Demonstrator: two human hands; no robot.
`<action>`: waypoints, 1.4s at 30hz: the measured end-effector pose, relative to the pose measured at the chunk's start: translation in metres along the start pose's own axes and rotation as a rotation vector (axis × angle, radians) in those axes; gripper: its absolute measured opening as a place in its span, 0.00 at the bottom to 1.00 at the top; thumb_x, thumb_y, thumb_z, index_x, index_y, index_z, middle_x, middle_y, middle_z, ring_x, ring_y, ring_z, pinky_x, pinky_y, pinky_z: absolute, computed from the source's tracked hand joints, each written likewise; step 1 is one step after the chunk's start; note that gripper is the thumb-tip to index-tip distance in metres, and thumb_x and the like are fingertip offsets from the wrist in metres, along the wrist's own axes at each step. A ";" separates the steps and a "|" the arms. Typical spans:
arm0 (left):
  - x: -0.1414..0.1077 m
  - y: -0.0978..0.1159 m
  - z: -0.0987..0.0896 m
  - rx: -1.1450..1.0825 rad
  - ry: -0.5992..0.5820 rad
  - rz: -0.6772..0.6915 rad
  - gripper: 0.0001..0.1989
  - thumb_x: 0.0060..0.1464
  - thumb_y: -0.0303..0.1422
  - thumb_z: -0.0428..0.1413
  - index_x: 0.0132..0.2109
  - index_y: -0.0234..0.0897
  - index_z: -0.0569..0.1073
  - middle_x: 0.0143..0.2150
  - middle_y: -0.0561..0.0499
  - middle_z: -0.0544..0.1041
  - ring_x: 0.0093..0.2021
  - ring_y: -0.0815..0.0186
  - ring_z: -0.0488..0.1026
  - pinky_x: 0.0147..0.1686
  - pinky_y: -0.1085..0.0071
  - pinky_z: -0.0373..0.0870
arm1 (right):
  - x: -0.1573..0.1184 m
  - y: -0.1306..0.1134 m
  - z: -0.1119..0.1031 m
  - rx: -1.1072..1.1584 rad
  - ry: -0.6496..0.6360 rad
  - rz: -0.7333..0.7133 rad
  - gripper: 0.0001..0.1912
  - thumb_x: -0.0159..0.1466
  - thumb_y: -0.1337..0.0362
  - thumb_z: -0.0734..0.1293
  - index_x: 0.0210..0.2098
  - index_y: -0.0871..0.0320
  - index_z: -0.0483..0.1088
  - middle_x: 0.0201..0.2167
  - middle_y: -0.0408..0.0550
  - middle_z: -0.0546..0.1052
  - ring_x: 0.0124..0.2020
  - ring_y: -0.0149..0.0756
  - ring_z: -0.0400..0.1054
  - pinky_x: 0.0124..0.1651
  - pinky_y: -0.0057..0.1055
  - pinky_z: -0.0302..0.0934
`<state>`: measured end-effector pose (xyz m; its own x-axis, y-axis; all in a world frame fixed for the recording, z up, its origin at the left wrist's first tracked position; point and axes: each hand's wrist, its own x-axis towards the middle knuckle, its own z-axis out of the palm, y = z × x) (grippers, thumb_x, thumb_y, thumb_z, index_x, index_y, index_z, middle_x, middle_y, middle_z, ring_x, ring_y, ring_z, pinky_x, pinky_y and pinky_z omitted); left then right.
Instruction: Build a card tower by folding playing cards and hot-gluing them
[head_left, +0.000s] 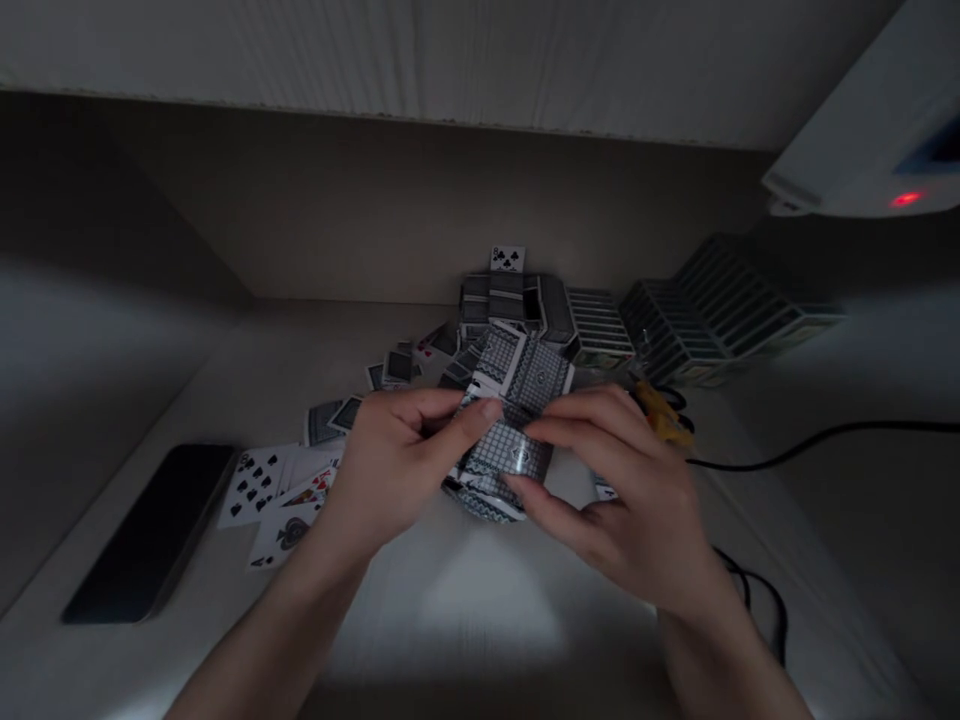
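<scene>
Between my two hands is a bundle of interlocked playing cards (536, 375) with grey checked backs, several of them bent or folded. My left hand (397, 460) pinches its left side, thumb on top. My right hand (630, 490) has its thumb and fingertips closed on the right edge of a curved card at the near end. Just beyond stands a box-like build of folded cards (555, 308), with an eight of clubs (508, 259) upright at its back. Loose cards (325, 422) lie beside my left hand. My fingers hide parts of the bundle.
Face-up cards (259, 485) lie at the left next to a dark phone (154, 530). Stepped rows of folded cards (739, 300) stand at the back right. A yellow object (664, 412) and a black cable (810, 440) are at the right. A shelf edge (390, 115) hangs overhead.
</scene>
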<state>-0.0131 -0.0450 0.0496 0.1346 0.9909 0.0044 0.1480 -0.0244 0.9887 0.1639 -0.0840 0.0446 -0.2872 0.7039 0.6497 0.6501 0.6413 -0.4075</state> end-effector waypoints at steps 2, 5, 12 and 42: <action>0.000 0.000 -0.001 0.041 -0.001 0.019 0.11 0.49 0.40 0.62 0.25 0.39 0.80 0.20 0.55 0.74 0.22 0.70 0.66 0.21 0.75 0.61 | 0.000 -0.001 0.000 -0.014 0.000 -0.012 0.09 0.61 0.67 0.70 0.41 0.56 0.69 0.37 0.48 0.74 0.39 0.38 0.68 0.44 0.40 0.64; -0.001 -0.001 -0.001 0.112 0.009 0.060 0.12 0.50 0.40 0.61 0.24 0.39 0.79 0.18 0.56 0.70 0.20 0.70 0.62 0.20 0.75 0.57 | -0.001 -0.001 0.000 -0.027 -0.026 0.011 0.09 0.61 0.66 0.70 0.41 0.55 0.68 0.38 0.48 0.74 0.40 0.39 0.69 0.45 0.41 0.65; -0.010 0.001 0.006 0.254 -0.048 0.168 0.14 0.55 0.39 0.58 0.24 0.39 0.78 0.18 0.57 0.65 0.21 0.71 0.59 0.19 0.75 0.55 | -0.002 -0.006 -0.004 -0.013 -0.093 0.081 0.10 0.57 0.71 0.70 0.38 0.57 0.69 0.38 0.48 0.74 0.41 0.37 0.68 0.44 0.36 0.66; -0.011 0.003 0.007 0.160 -0.200 0.106 0.12 0.54 0.35 0.57 0.24 0.38 0.73 0.18 0.58 0.66 0.20 0.72 0.60 0.19 0.75 0.55 | -0.001 0.003 -0.009 -0.095 -0.175 0.050 0.08 0.58 0.71 0.67 0.37 0.55 0.68 0.39 0.48 0.73 0.40 0.39 0.69 0.42 0.38 0.65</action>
<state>-0.0073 -0.0569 0.0517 0.3462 0.9362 0.0609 0.2734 -0.1627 0.9480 0.1720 -0.0856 0.0482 -0.3654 0.7816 0.5055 0.7278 0.5785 -0.3684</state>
